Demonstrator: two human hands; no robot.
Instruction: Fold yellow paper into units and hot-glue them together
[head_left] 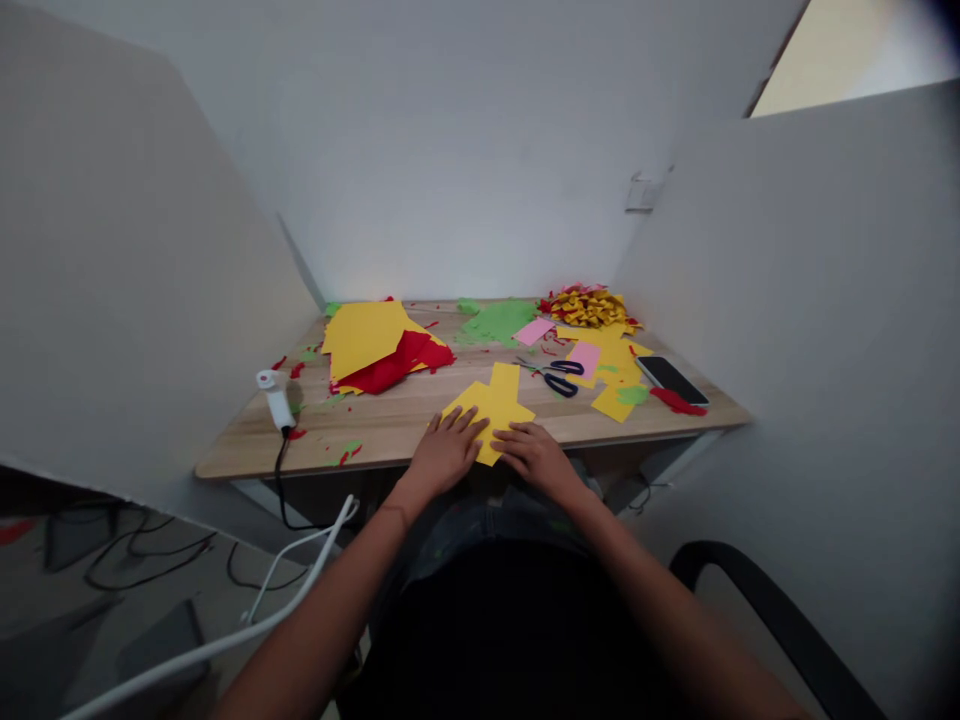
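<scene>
On worktop [401,420], nr front edge: yellow paper [504,398] under your fingers.
Your L hand [448,448] lies palm-down, fingers spread; R hand [534,455] ditto, fingers slightly bent, resting on paper w/o gripping.

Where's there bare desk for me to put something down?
Bare desk shows between the red sheet and left hand; a smaller patch lies between the scissors and right hand. Far right is crowded: folded yellow pieces, yellow sheets, phone.
</scene>
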